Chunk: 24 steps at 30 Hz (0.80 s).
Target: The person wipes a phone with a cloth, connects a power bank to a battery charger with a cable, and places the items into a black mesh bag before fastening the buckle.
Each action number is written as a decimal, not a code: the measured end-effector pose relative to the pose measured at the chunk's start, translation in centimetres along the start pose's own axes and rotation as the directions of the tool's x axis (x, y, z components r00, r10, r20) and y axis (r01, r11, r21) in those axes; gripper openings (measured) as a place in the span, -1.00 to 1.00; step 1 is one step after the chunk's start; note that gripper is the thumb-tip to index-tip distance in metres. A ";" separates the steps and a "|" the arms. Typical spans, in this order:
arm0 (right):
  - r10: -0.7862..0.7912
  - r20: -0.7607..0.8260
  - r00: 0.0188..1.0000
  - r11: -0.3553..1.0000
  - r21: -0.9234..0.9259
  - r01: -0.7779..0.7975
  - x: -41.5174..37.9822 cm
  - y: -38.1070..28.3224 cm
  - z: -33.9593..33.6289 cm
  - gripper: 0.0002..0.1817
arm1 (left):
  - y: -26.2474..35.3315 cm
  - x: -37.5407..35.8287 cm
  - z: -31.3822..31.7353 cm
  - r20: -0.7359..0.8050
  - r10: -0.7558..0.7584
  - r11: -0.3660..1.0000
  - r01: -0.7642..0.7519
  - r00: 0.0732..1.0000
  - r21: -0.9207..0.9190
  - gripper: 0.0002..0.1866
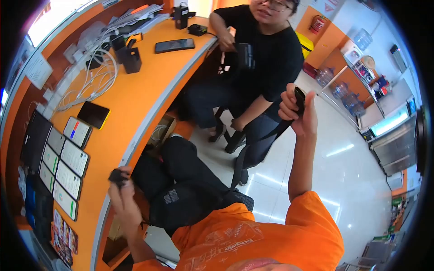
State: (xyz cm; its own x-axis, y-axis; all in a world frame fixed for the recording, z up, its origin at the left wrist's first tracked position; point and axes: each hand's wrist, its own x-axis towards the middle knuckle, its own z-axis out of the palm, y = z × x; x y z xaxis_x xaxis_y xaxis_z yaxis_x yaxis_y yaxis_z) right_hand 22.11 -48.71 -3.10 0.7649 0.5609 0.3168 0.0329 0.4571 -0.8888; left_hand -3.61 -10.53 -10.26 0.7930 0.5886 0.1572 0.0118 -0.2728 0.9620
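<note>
My right hand, raised on the right, has its fingers closed around a black strap; a dark rounded end piece shows by the thumb. That strap runs down toward a black bag on my lap. At the desk's front edge, my left hand grips a small black object, whose kind I cannot tell. Left of it, several phones with lit screens lie in rows on the orange desk. A yellow-edged phone rests above them.
A seated person in black is across from me, holding a dark device. White cables, black boxes and a dark phone are farther along the desk. Water jugs stand at the far right wall.
</note>
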 end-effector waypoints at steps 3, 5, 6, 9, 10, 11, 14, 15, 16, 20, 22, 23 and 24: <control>0.052 0.078 0.996 0.998 -0.031 -0.050 1.4 2.0 3.0 -0.36 | 0.3 0.8 1.2 0.104 0.107 0.991 -0.114 0.989 0.068 -0.68; 0.127 -0.032 0.991 0.968 -0.216 -0.131 1.9 3.4 5.9 -0.42 | 2.1 1.2 2.3 0.148 0.272 0.952 -0.288 0.951 0.106 -0.66; 0.162 -0.081 0.983 0.948 -0.265 -0.178 2.2 4.5 7.4 -0.45 | 2.1 1.2 2.4 0.177 0.230 0.965 -0.247 0.957 0.083 -0.66; 0.178 0.058 0.982 0.866 -0.484 -0.128 2.7 7.1 11.5 -0.68 | 0.8 0.8 3.0 0.226 0.271 0.962 -0.272 0.936 -0.028 -0.65; 0.206 0.129 0.970 0.822 -0.560 -0.100 2.8 7.7 12.3 -0.74 | 0.8 0.9 3.0 0.246 0.280 0.960 -0.277 0.928 -0.049 -0.63; 0.221 0.172 0.960 0.814 -0.575 -0.084 2.9 8.6 13.2 -0.69 | 0.6 0.8 2.9 0.245 0.274 0.962 -0.266 0.930 -0.069 -0.61; 0.245 0.269 0.932 0.822 -0.567 -0.053 3.0 10.6 16.3 -0.55 | -0.4 0.5 3.1 0.215 0.288 0.956 -0.266 0.933 -0.127 -0.54; 0.268 0.308 0.913 0.793 -0.609 -0.028 2.9 11.3 16.9 -0.49 | -0.7 0.4 3.4 0.185 0.309 0.948 -0.287 0.933 -0.136 -0.51; 0.263 0.345 0.901 0.803 -0.596 -0.006 2.8 11.9 17.5 -0.46 | -0.9 0.3 3.5 0.155 0.330 0.940 -0.309 0.931 -0.146 -0.47; 0.245 0.419 0.874 0.790 -0.609 0.071 2.4 13.7 19.4 -0.55 | -1.9 0.0 3.6 0.163 0.340 0.936 -0.317 0.926 -0.153 -0.38; 0.232 0.392 0.890 0.820 -0.572 0.039 2.3 14.6 19.8 -0.60 | -2.2 -0.3 3.6 0.187 0.311 0.947 -0.288 0.932 -0.143 -0.35; 0.226 0.377 0.898 0.833 -0.552 0.022 2.2 14.9 19.8 -0.62 | -2.3 -0.4 3.4 0.198 0.302 0.950 -0.277 0.932 -0.144 -0.34; 0.232 0.372 0.899 0.822 -0.569 0.023 2.1 14.9 19.9 -0.64 | -2.4 -0.4 3.2 0.210 0.293 0.953 -0.267 0.933 -0.144 -0.33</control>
State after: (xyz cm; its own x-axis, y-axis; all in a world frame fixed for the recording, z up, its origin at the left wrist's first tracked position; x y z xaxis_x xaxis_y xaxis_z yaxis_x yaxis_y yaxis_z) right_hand 11.45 -26.98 -9.11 0.4560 0.8668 0.2018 0.4107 -0.0038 -0.9118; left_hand -1.97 -12.54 -13.33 0.8710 0.3090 0.3818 -0.2883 -0.3077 0.9067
